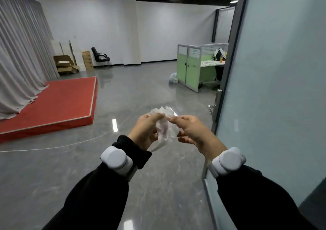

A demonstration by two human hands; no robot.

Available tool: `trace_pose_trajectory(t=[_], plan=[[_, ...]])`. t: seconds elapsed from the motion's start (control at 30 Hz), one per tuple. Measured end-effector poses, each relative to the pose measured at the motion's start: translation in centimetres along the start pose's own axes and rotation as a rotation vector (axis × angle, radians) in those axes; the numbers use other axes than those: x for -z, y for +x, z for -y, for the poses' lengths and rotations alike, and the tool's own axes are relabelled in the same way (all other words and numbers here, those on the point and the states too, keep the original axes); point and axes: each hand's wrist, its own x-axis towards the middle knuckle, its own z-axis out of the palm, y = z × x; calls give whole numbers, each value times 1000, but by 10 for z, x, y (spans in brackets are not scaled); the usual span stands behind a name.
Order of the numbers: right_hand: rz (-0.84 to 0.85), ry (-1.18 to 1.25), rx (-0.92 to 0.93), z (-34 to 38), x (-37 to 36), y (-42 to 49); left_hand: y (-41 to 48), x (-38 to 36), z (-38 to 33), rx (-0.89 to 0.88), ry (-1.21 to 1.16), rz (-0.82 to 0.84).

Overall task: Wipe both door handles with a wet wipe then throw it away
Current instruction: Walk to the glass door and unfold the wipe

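Note:
A crumpled white wet wipe [165, 128] hangs between both hands in front of my chest. My left hand [145, 131] pinches its upper left part, and my right hand [193, 132] pinches its upper right edge. To the right stands an open frosted glass door [275, 88], seen from its edge. A metal lever handle [210, 108] sticks out from the door's edge, a little above and to the right of my right hand. The handle on the door's other side is hidden.
A red platform [58, 102] with grey curtains lies at the left. Green cubicle partitions [189, 65] and a desk stand at the back right, with a white bag [172, 78] on the floor beside them. Cardboard boxes [65, 64] and a black chair [99, 56] line the far wall.

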Motion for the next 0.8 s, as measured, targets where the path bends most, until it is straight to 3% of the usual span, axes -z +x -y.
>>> trace_pose_trajectory(t=[0.33, 0.8], plan=[[-189, -69, -8, -7, 31, 139, 153, -22, 0, 117, 46, 118], [-364, -204, 25, 6, 164, 351, 368, -113, -10, 152, 48, 194]])
